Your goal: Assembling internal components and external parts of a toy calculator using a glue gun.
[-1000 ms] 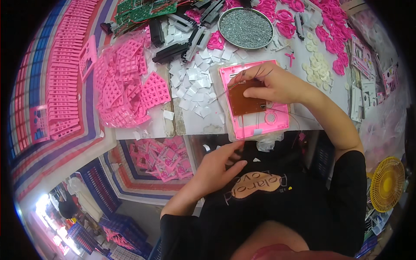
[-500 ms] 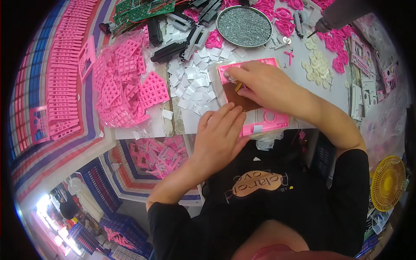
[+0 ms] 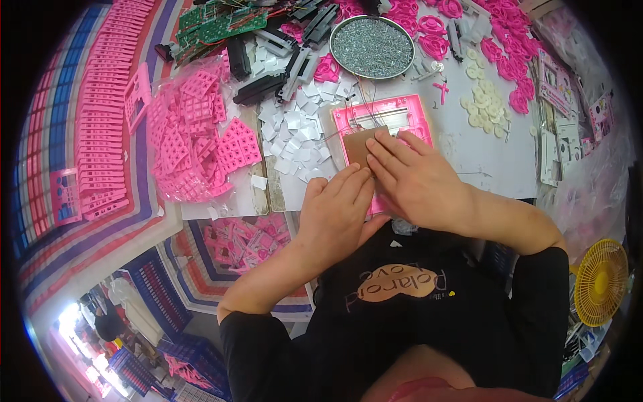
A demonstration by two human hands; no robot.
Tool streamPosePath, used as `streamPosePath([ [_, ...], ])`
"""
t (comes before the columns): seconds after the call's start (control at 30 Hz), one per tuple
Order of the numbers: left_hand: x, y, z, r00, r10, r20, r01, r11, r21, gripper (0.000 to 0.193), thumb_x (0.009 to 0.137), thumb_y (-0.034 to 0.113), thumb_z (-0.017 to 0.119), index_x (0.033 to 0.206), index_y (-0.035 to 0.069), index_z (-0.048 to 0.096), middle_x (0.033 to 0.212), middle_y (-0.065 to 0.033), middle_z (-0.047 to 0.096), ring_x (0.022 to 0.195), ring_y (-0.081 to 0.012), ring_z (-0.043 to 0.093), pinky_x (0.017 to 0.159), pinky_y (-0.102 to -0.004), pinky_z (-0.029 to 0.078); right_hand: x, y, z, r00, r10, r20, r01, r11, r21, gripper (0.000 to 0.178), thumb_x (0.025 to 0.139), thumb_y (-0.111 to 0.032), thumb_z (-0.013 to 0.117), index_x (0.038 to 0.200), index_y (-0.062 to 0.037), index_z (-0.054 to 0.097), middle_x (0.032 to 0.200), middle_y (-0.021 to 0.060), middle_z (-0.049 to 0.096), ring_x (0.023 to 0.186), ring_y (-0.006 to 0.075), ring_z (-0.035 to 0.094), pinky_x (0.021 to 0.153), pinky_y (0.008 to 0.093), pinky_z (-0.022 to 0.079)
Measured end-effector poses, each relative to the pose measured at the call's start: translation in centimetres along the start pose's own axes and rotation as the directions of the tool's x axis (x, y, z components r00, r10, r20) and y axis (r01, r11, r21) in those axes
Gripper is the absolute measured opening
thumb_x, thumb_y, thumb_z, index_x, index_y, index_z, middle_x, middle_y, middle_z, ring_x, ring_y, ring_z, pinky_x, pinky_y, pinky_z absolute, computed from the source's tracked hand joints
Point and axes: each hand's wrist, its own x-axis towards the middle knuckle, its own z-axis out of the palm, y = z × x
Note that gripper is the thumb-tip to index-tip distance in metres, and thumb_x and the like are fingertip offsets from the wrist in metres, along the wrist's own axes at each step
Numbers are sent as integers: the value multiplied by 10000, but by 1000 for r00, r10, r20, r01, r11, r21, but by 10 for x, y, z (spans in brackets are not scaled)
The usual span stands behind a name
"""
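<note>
In front of me lies a pink plastic casing [image 3: 420,120] with its inside facing up. A flat brown board [image 3: 357,145] sits in it, and thin wires [image 3: 365,118] run from there over the casing's far edge. My left hand [image 3: 337,211] rests with outstretched fingers at the board's near left edge. Flat across the board's right part is my right hand [image 3: 422,184], fingers straight and slightly spread. Neither hand grips anything. Both hands cover the near part of the casing and some of the board.
Left of the casing are scattered white square pads [image 3: 295,137] and a bag of pink keypads [image 3: 191,134]. Beyond it stands a round tray of screws [image 3: 373,47], near black-and-grey parts [image 3: 261,87] and green circuit boards [image 3: 224,25]. To the right lie cream discs [image 3: 487,107] and pink rings [image 3: 512,67].
My right hand has come nearer, from a closed grasp at the board's far end to lying flat on it. The wires now show. The hanging screwdriver at upper right has left view.
</note>
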Motion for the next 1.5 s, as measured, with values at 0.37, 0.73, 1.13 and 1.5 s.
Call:
streamPosePath([
  [0.37,6,-3,-10,996,26,85,-29,999,27,533,769,351,804,1190,62,654,1248,-67,647,1180,-203,616,807,-388,404,7,3,4,993,-25,-113,34,997,73,542,835,-213,585,1270,110,599,1392,257,552,1283,364,494,1078,484,386],
  [0.73,203,-120,2,992,120,-28,-105,941,321,168,830,254,743,924,115,727,850,-49,670,937,-267,661,842,-435,466,9,-2,9,994,-29,-109,30,999,13,556,823,-212,607,1283,99,585,1418,220,535,1259,325,488,1003,460,419],
  [1.13,244,-125,18,991,92,-93,-43,899,437,143,888,267,664,881,129,703,867,-58,703,927,-268,672,820,-466,417,3,-3,6,991,-20,-135,19,1000,-8,542,819,-176,592,1260,140,578,1385,274,533,1198,352,506,929,438,429],
  [1.5,214,-104,-21,968,92,-234,-64,990,127,100,891,170,685,925,81,714,904,-76,720,919,-288,677,825,-443,468,10,-2,8,985,-39,-170,29,998,-61,493,834,-214,596,1202,109,642,1303,264,612,1179,332,546,998,405,435],
])
